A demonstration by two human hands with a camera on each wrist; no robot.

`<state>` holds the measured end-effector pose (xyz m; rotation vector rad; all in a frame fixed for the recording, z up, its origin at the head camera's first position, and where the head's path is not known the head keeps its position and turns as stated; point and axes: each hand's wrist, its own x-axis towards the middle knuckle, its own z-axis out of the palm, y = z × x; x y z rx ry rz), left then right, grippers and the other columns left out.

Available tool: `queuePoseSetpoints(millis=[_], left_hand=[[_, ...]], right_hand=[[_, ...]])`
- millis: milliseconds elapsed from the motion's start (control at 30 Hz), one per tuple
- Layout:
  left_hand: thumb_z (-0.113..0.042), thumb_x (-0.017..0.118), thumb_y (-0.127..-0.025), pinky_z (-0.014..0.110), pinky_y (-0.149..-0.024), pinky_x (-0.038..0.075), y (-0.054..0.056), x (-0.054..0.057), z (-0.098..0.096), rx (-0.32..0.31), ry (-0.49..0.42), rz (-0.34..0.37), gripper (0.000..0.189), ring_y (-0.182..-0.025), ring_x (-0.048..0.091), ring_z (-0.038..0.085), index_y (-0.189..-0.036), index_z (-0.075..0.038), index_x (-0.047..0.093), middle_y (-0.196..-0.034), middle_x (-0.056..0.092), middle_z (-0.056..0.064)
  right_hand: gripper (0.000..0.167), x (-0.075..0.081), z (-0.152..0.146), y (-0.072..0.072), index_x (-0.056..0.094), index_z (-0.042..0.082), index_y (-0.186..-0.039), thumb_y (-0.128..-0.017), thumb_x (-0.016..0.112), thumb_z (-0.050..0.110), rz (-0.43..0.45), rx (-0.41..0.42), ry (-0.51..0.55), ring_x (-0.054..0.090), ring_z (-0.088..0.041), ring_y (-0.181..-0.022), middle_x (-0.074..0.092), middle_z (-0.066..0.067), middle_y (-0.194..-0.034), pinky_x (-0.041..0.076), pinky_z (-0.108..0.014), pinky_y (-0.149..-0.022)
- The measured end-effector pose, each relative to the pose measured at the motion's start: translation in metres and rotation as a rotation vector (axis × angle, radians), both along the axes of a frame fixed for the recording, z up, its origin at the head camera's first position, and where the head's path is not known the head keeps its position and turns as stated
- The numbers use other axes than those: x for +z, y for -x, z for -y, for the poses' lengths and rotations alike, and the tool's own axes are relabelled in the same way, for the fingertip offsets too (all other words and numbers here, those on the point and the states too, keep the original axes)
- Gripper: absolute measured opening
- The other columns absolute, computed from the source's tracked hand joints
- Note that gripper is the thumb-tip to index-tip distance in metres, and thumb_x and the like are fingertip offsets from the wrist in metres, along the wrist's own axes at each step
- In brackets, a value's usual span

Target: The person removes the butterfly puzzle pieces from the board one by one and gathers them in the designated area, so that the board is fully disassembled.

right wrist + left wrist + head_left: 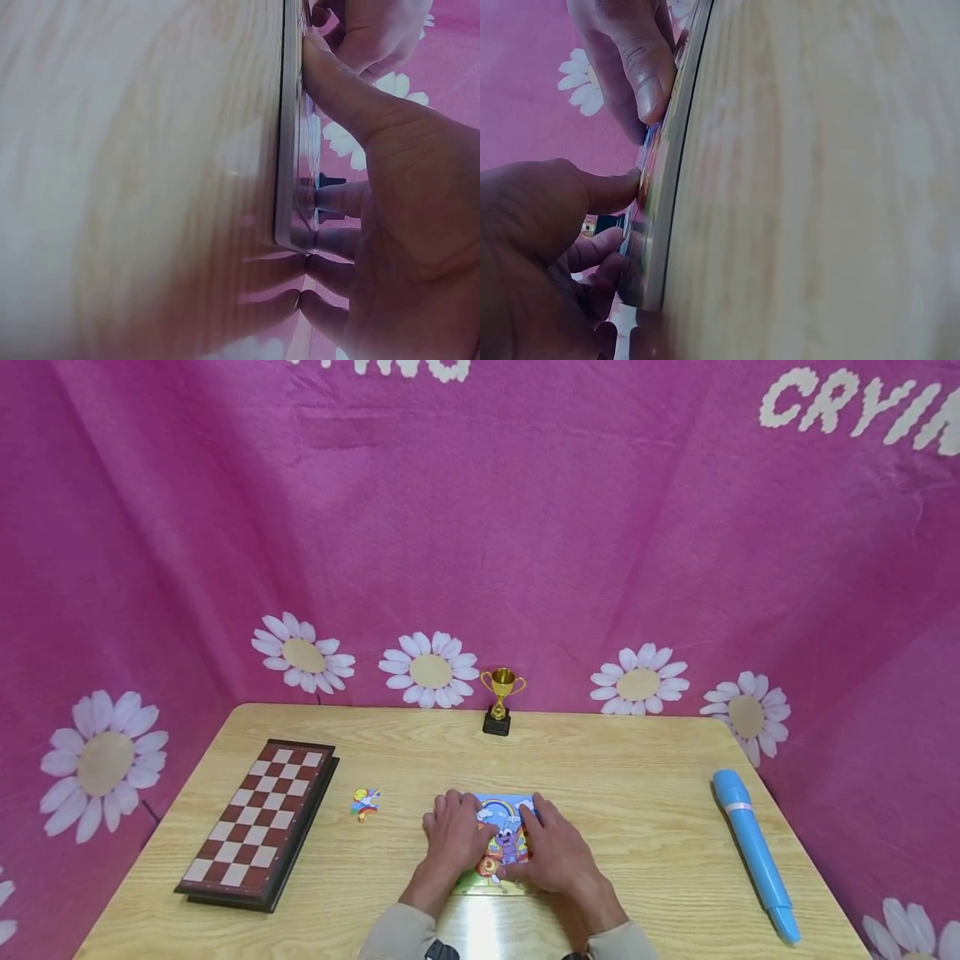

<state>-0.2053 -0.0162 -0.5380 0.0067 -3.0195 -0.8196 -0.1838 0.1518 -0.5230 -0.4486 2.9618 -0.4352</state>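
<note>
A flat jigsaw puzzle (506, 843) with a cartoon picture of a rainbow and a purple figure lies on its board near the table's front. My left hand (456, 835) rests on its left part, its thumb touching the picture and other fingers at the left edge. On the right side, my right hand (558, 853) lies over the puzzle, its thumb on the lower picture and fingers reaching to the far right corner. Both wrist views show the left thumb (615, 191) and the right thumb (337, 82) pressing the surface from above. The hands hide both sides of the puzzle.
A loose puzzle piece or small cluster (365, 803) lies left of the puzzle. Farther left is a folded chessboard (258, 818). A small gold trophy (498, 700) stands at the back edge, and a large blue pen-shaped object (756, 852) lies at the right.
</note>
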Motion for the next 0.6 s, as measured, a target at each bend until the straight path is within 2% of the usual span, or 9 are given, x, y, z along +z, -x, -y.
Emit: queuePoseSetpoints(millis=[233, 433, 600], left_hand=[[-0.032, 0.076, -0.080, 0.044, -0.076, 0.032, -0.0010, 0.0016, -0.0044, -0.020, -0.009, -0.022, 0.029, -0.093, 0.045, 0.024, -0.098, -0.014, 0.061, -0.097, 0.055, 0.004], [-0.033, 0.074, -0.082, 0.041, -0.075, 0.030, 0.0001, 0.0018, -0.0059, -0.018, -0.005, 0.008, 0.035, -0.095, 0.044, 0.022, -0.107, -0.017, 0.056, -0.101, 0.054, 0.002], [-0.032, 0.074, -0.082, 0.043, -0.077, 0.032, 0.0007, 0.0030, -0.0062, -0.034, -0.013, 0.010, 0.037, -0.095, 0.047, 0.022, -0.111, -0.016, 0.057, -0.102, 0.058, 0.002]], right_hand=[[0.103, 0.0001, -0.0006, -0.0005, 0.042, 0.004, -0.144, -0.069, 0.073, 0.067, 0.007, -0.013, 0.013, 0.034, -0.037, -0.141, 0.032, -0.021, -0.154, 0.035, -0.048, -0.111], [0.104, 0.0005, 0.0001, -0.0008, 0.041, 0.005, -0.145, -0.069, 0.071, 0.069, 0.026, -0.019, 0.025, 0.033, -0.036, -0.142, 0.030, -0.019, -0.155, 0.034, -0.048, -0.111], [0.104, -0.0002, -0.0004, -0.0001, 0.041, 0.006, -0.145, -0.068, 0.071, 0.070, 0.037, -0.027, 0.016, 0.032, -0.035, -0.142, 0.029, -0.019, -0.156, 0.034, -0.049, -0.111]])
